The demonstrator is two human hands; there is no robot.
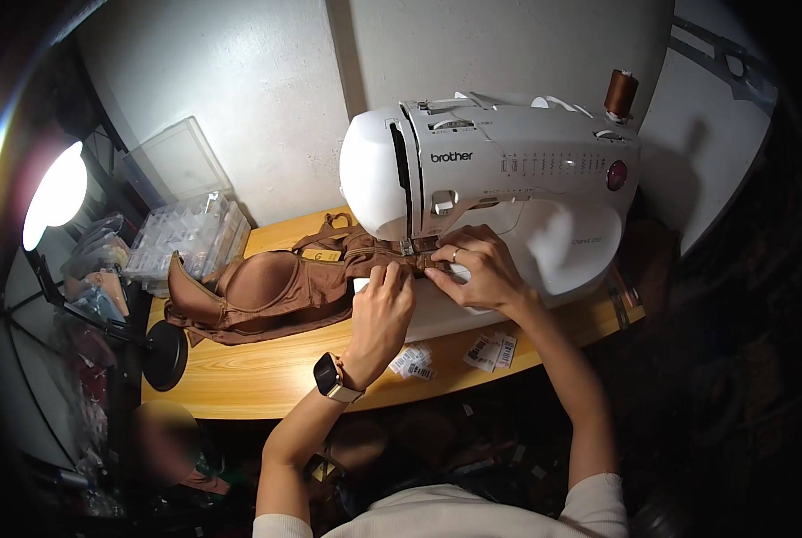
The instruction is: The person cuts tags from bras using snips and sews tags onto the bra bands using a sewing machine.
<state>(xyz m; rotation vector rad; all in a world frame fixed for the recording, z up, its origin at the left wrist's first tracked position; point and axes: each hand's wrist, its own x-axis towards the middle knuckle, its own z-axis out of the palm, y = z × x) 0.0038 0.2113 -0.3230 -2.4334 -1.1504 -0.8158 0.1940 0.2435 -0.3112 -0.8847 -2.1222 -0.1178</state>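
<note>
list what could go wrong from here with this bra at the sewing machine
Pricked finger: the left hand and right hand are both close to the needle end of the sewing machine.
Caught cloth: the bra lies bunched beside the machine, so a loose fold might get stitched in.
Lost labels: paper labels near the table's front edge could be brushed off.

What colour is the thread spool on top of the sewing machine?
The thread spool is coppery brown; it shows best in the head view.
</note>
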